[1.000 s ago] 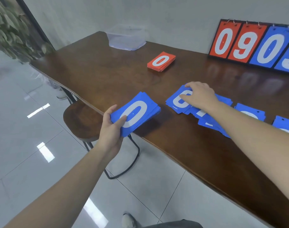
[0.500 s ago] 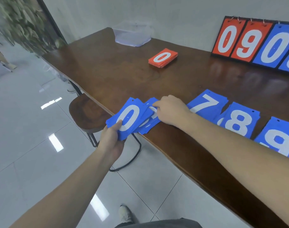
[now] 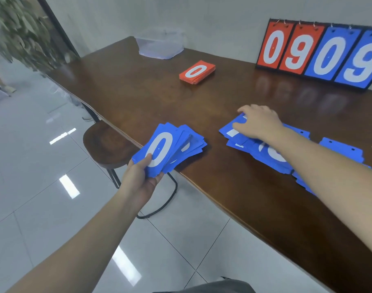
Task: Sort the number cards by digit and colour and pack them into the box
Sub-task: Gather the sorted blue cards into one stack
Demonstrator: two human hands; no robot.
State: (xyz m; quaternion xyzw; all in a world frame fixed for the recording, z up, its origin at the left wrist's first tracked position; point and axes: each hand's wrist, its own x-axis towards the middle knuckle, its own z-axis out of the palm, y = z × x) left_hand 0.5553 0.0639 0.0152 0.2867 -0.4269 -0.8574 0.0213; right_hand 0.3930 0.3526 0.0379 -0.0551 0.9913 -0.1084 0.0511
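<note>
Dark brown wood forms the long table before us. At its far side the scoreboard leans on the wall, reading 0 9 0 9. The clear plastic box sits at the far end. Blue cards lie spread along the near edge; our right hand rests on them, fingers bent, though we cannot tell whether it grips one. Our left hand holds a fanned blue stack, zero on top, at the table edge. A red stack lies well apart, near the box.
</note>
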